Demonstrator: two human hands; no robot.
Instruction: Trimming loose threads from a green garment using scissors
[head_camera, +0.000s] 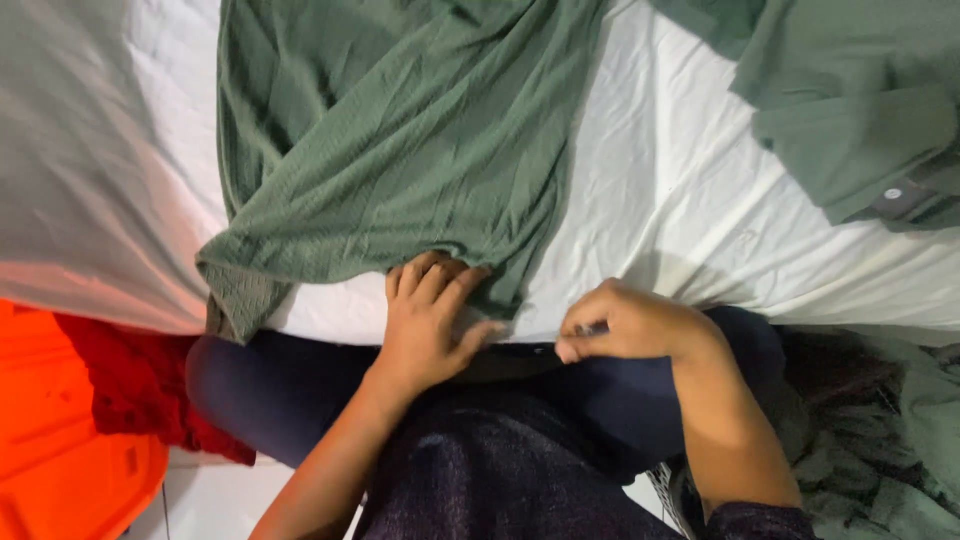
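At the near edge of the bed (700, 200), the green shirt (400, 150) lies crumpled on the white sheet, its hem toward six o'clock. The left hand (430, 320) rests open, fingers on the hem. The right hand (630, 325) at three o'clock of it pinches a dark edge. Smoothing would best go outward from the hem.

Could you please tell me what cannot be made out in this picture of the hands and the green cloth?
Head view:
- Right hand: pinches something small and dark; its own fingers hide it.
- Left hand: fingertips tucked under the hem of the textured green knit garment.
- Folded green cloth with a button: cut off by the right edge.
- Orange plastic container: cut off at the left edge.
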